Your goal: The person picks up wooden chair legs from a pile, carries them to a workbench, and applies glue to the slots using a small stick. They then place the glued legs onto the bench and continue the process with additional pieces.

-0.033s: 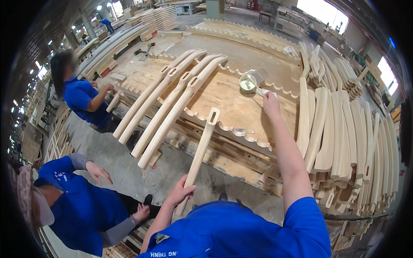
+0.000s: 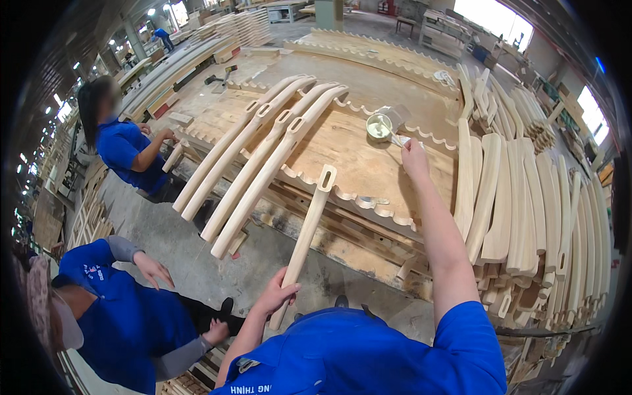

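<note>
My left hand (image 2: 275,295) is closed around the lower end of a wooden chair-leg-like piece (image 2: 304,243), pale and bare, with an oval slot at its upper end. The slotted end points away from me, by the table's near edge. Stretched out over the table, my right hand (image 2: 415,160) is closed on the handle of a brush (image 2: 395,136). The brush tip is inside a cup (image 2: 378,128) of pale, creamy liquid. Four-sided clear-looking sheet or container (image 2: 397,113) lies beside the cup. Several curved slotted wooden pieces (image 2: 266,161) rest side by side at the left on scalloped strips.
A scalloped wooden rack (image 2: 368,151) covers the worktable. Stacked wooden parts (image 2: 520,204) crowd the right side. A putty-knife-like tool (image 2: 373,201) lies near the front edge, a hammer (image 2: 220,78) farther back. One co-worker (image 2: 118,309) is close at my left, another (image 2: 131,145) beyond.
The nearby co-worker at the left has shifted a little, with the raised hand slightly lower and the head nearer the picture's rim. My right hand has moved very slightly; my left stays put.
</note>
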The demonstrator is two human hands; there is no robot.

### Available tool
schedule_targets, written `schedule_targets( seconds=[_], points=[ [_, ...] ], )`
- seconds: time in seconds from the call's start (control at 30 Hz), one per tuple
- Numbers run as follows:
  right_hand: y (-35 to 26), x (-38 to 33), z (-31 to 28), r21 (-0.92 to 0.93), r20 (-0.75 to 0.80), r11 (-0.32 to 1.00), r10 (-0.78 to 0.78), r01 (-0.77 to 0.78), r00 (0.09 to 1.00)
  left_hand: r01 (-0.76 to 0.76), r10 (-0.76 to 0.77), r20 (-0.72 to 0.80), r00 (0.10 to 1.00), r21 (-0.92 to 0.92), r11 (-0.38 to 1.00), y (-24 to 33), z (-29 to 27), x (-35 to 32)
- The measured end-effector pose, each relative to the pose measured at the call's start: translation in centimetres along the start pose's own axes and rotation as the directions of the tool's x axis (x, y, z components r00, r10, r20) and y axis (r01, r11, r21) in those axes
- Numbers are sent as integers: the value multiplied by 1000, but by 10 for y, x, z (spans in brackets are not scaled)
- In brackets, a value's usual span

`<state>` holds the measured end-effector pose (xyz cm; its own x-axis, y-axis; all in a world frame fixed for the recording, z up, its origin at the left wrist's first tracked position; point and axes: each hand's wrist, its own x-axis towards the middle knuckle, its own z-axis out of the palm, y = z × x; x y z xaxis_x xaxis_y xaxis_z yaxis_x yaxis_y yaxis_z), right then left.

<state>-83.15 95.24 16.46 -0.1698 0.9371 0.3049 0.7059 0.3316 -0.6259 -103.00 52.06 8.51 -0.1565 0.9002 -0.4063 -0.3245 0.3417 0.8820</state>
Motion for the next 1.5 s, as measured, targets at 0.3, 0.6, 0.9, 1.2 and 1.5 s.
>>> schedule_targets(
  seconds=[0.3,0.6,0.9,1.2,1.5],
  points=[
    [-3,2,-1,-62,-47,998,6,-9,999,10,-8,-32,999,67,998,2,-1,1],
    [26,16,26,285,161,944,123,-166,979,23,-21,-33,999,87,996,7,3,-2],
    [-4,2,14,392,333,818,301,-422,893,44,-40,-42,998,91,995,11,3,-7],
    [-58,-103,-39,521,368,853,-202,-21,908,33,-32,-27,999,47,998,-3,-16,4],
    [-56,-126,-35,291,383,957,-107,-10,917,65,-70,51,996,101,993,19,-19,7]
  ],
)
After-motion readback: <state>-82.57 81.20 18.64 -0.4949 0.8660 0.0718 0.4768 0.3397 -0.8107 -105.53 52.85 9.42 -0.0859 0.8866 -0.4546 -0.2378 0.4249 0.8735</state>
